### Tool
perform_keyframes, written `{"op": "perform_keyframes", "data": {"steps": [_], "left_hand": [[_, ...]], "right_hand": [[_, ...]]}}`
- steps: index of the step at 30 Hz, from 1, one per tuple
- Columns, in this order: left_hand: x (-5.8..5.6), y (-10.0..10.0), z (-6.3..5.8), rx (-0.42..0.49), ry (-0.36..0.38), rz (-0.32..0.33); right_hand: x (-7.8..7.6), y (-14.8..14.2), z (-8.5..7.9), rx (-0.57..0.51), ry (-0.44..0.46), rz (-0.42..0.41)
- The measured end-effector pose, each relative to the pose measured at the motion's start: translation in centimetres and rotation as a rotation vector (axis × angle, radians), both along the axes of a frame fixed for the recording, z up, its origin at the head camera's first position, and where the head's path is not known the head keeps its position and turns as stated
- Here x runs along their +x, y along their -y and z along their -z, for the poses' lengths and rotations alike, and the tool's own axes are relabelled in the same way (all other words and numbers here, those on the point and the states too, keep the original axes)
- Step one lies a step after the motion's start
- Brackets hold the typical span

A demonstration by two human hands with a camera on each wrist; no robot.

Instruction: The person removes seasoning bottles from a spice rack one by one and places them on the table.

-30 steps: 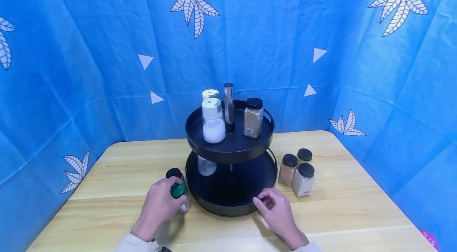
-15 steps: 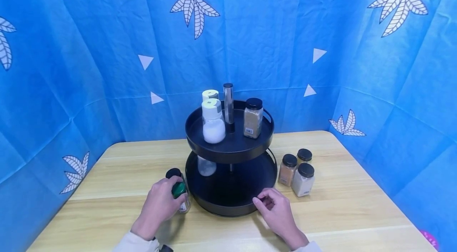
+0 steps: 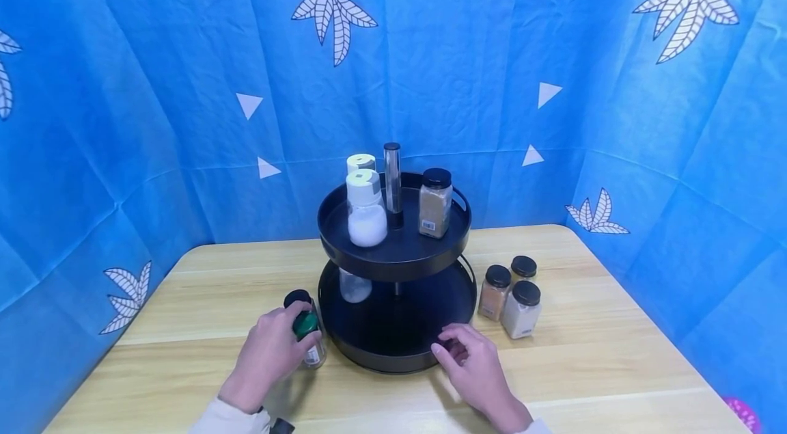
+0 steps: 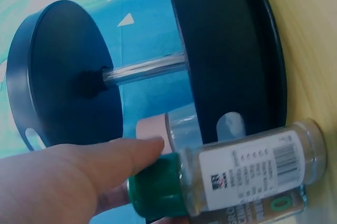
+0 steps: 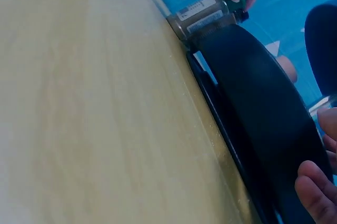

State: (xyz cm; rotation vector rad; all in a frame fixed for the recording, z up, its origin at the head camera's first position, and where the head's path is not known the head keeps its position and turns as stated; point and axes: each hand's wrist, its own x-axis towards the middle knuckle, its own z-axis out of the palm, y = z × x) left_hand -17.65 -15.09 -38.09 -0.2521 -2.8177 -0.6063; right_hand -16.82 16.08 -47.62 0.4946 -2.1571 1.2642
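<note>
My left hand (image 3: 267,352) grips the green lid of a clear spice jar (image 4: 253,168), thumb and fingers round the cap. That jar is upright at the left of a black two-tier tray (image 3: 393,362), its base at or close to the table. Just behind it stands a black-lidded jar (image 3: 298,297), mostly hidden by the hand and the green-capped jar. On the right, my other hand (image 3: 476,365) pinches the lower tier's front rim, with fingers on both sides of the wall. In the right wrist view only its fingertips (image 5: 316,190) show.
The upper tier carries two white-capped bottles (image 3: 367,215) and a black-lidded jar (image 3: 435,205). Another bottle (image 3: 354,287) stands on the lower tier. Three black-lidded jars (image 3: 521,311) cluster right of the tray. A blue curtain (image 3: 467,78) surrounds the wooden table (image 3: 615,352).
Both hands have shifted very slightly left. The left hand keeps its hold on the green-capped jar, which stays by the tray. The tray and other jars look the same.
</note>
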Motion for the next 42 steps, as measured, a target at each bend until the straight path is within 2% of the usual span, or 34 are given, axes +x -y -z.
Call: {"op": "perform_keyframes", "data": {"steps": [3, 6, 8, 14, 16, 18, 22, 29, 33, 37, 42], "left_hand": [[0.1, 0.3, -0.2, -0.002, 0.006, 0.004], [0.3, 0.5, -0.3, 0.022, -0.047, -0.002], [0.4, 0.5, -0.3, 0.043, -0.133, -0.006], [0.7, -0.7, -0.6, 0.118, -0.478, 0.014], [0.8, -1.4, -0.9, 0.140, -0.549, 0.034], [0.9, -2.3, -1.1, 0.150, -0.585, 0.054], [1.0, -3.7, -1.3, 0.141, -0.611, 0.094], [0.7, -5.5, -0.8, 0.103, -0.637, 0.155], [0.5, -6.6, -0.6, 0.106, -0.577, 0.158], [0.5, -7.1, -0.3, 0.105, -0.490, 0.126], [0.2, -7.0, -0.1, 0.107, -0.468, 0.121]], "right_hand": [[0.4, 0.3, -0.3, 0.020, -0.023, -0.010], [0.8, 0.7, -0.5, 0.048, -0.076, -0.028], [1.0, 1.2, -0.5, 0.073, -0.131, -0.040], [1.3, 2.9, -0.6, 0.104, -0.235, -0.086], [1.5, 3.6, -0.6, 0.104, -0.236, -0.099], [1.7, 4.2, -0.6, 0.111, -0.239, -0.101], [1.9, 5.2, -0.7, 0.135, -0.250, -0.053], [1.9, 6.4, -1.2, 0.190, -0.227, 0.066], [1.9, 6.6, -1.3, 0.224, -0.220, 0.091], [1.8, 6.1, -1.4, 0.219, -0.208, 0.103], [1.4, 4.3, -1.5, 0.183, -0.144, 0.123]]}}
